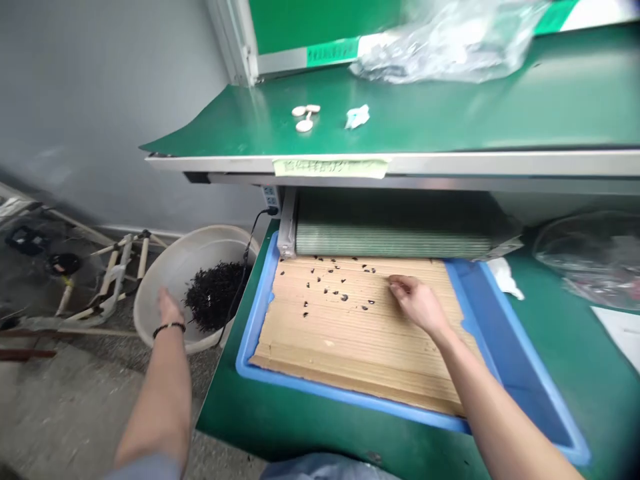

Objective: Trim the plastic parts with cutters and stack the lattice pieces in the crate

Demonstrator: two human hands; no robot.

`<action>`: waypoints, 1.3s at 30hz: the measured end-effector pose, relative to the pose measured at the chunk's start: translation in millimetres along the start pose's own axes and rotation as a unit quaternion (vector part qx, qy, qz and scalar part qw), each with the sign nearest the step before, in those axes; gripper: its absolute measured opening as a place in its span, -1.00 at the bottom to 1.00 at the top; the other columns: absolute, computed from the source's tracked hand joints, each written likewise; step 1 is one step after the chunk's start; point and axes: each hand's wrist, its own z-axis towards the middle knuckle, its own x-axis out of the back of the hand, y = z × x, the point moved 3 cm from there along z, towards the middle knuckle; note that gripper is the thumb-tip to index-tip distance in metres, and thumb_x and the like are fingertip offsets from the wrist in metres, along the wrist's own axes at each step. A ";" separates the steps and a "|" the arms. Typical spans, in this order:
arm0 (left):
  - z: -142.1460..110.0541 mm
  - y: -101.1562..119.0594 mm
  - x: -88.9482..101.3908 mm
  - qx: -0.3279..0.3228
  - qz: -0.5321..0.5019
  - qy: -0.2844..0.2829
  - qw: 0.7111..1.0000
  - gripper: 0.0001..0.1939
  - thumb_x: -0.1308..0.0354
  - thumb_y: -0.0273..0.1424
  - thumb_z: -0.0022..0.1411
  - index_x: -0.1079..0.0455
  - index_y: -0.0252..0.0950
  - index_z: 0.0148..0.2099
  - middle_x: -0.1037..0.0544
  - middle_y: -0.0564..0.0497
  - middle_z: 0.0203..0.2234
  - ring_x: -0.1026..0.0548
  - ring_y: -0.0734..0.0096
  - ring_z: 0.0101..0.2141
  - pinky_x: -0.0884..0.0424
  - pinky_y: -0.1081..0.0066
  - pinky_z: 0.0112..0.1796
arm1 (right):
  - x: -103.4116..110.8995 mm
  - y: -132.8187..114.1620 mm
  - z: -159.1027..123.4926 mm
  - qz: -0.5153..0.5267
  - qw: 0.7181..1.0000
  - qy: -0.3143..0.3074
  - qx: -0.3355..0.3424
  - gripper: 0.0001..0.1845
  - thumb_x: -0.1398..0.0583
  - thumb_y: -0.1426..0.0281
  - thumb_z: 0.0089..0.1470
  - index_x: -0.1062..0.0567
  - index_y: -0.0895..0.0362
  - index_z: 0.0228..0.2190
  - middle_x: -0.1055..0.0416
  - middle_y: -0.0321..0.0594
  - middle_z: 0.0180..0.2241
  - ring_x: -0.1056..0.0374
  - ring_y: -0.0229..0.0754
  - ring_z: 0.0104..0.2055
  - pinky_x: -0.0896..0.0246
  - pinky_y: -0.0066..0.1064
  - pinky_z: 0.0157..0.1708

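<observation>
My left hand (170, 309) reaches into the white tub (150, 300) on the floor, slightly blurred, with fingers stretched out and nothing seen in it. Beside it in the tub lies a heap of small black pieces (215, 293). Over the right part of the cardboard sheet (320, 347), my right hand (413, 300) has its thumb and fingers pressed together; what is between them, if anything, is hidden. Several small black half-round pieces (345, 297) lie scattered on the cardboard to its left. The sheet rests in a blue tray (525, 393).
A ribbed green conveyor belt (390, 243) ends at the tray's back edge, beneath a green shelf (240, 127). The shelf holds finger cots (304, 125), a crumpled scrap (357, 117) and clear plastic bags (450, 50). A black power cord (249, 247) hangs by the tub.
</observation>
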 end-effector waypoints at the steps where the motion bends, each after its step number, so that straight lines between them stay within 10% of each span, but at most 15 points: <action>1: -4.0 -2.9 -2.2 -0.017 0.002 0.038 0.999 -0.74 0.39 -0.34 0.42 -0.09 -0.25 -0.09 -0.23 0.08 -0.37 -0.21 0.57 -0.57 -0.09 0.58 -0.64 | 0.9 0.2 -1.1 -0.013 1.000 -0.005 0.001 -0.63 -0.02 0.33 0.15 -0.50 0.17 -0.11 -0.47 -0.08 -0.06 -0.37 -0.10 -0.02 -0.23 -0.32 0.01; 5: -40.6 11.2 -26.2 -0.137 -0.009 0.110 0.984 -0.90 -0.12 -0.51 0.17 -0.33 -0.30 -0.22 -0.41 0.06 -0.38 -0.37 0.58 -0.46 -0.31 0.62 -0.47 | 5.7 -0.7 3.8 -0.053 0.998 0.000 -0.014 -0.61 -0.02 0.38 0.17 -0.47 0.24 -0.04 -0.44 -0.05 -0.02 -0.35 -0.11 0.00 -0.18 -0.37 0.05; 8: -90.7 30.4 -74.9 -0.150 0.058 -0.125 0.979 -0.83 -0.20 -0.50 0.09 -0.45 -0.31 -0.21 -0.53 -0.05 -0.34 -0.47 0.45 -0.39 -0.42 0.53 -0.36 | 5.7 -8.5 16.1 -0.082 0.996 0.004 -0.020 -0.56 -0.01 0.42 0.17 -0.42 0.26 0.04 -0.39 -0.01 0.01 -0.34 -0.10 0.00 -0.17 -0.38 0.04; 12: -162.5 10.6 -155.9 -0.049 0.245 -0.492 0.834 -0.78 -0.20 -0.46 0.11 -0.51 -0.31 -0.15 -0.57 -0.20 -0.22 -0.54 0.19 -0.22 -0.46 0.26 -0.15 | -7.5 -28.8 31.6 -0.119 0.993 -0.012 0.007 -0.49 0.02 0.51 0.15 -0.34 0.22 0.12 -0.33 0.00 0.06 -0.23 -0.08 0.08 -0.08 -0.38 0.09; 18: -152.7 -46.7 -225.6 -0.256 0.415 -0.281 0.826 -0.40 -0.02 -0.74 -0.02 -0.31 -0.47 0.13 -0.16 -0.44 0.23 0.04 -0.09 0.30 0.07 0.04 0.23 | -33.5 -59.0 39.7 -0.158 0.987 -0.032 0.026 -0.48 0.12 0.53 0.18 -0.34 0.26 0.11 -0.28 0.12 0.07 -0.12 0.03 0.14 0.05 -0.25 0.14; 25: -117.6 -54.9 -245.7 -0.389 0.674 -0.171 0.604 -0.51 0.25 -0.71 0.21 -0.22 -0.69 0.15 -0.36 -0.52 0.00 -0.29 -0.04 0.10 -0.30 0.07 0.02 | -49.2 -82.6 52.2 -0.165 0.982 -0.078 0.059 -0.50 0.19 0.55 0.20 -0.42 0.33 -0.01 -0.39 0.13 -0.08 -0.21 0.00 0.04 0.11 -0.22 0.14; 29: -111.6 -53.3 -241.2 -0.429 0.698 -0.187 0.543 -0.55 0.25 -0.70 0.23 -0.31 -0.63 0.06 -0.43 -0.41 -0.09 -0.37 0.09 -0.04 -0.34 0.17 -0.03 | -42.9 -89.9 44.8 -0.147 0.977 -0.106 0.113 -0.53 0.12 0.57 0.16 -0.44 0.30 -0.02 -0.38 0.10 -0.05 -0.24 -0.05 0.02 0.01 -0.33 0.07; 33: -112.6 -56.8 -227.6 -0.443 0.670 -0.208 0.558 -0.55 0.23 -0.70 0.22 -0.33 -0.50 0.06 -0.39 -0.31 -0.05 -0.37 0.17 -0.06 -0.30 0.22 0.00 | -34.5 -89.7 35.3 -0.123 0.970 -0.128 0.167 -0.44 0.02 0.61 0.05 -0.39 0.12 0.07 -0.35 -0.11 0.04 -0.25 -0.20 0.03 -0.05 -0.51 0.00; 39: -121.2 -60.7 -236.3 -0.421 0.573 -0.249 0.658 -0.54 0.21 -0.67 0.20 -0.33 -0.36 0.06 -0.40 -0.21 -0.04 -0.37 0.17 -0.03 -0.29 0.21 0.01 | -48.4 -106.5 53.0 -0.155 0.968 -0.136 0.144 -0.51 0.05 0.62 0.08 -0.44 0.28 -0.01 -0.46 0.13 -0.14 -0.34 -0.02 -0.05 -0.11 -0.30 -0.01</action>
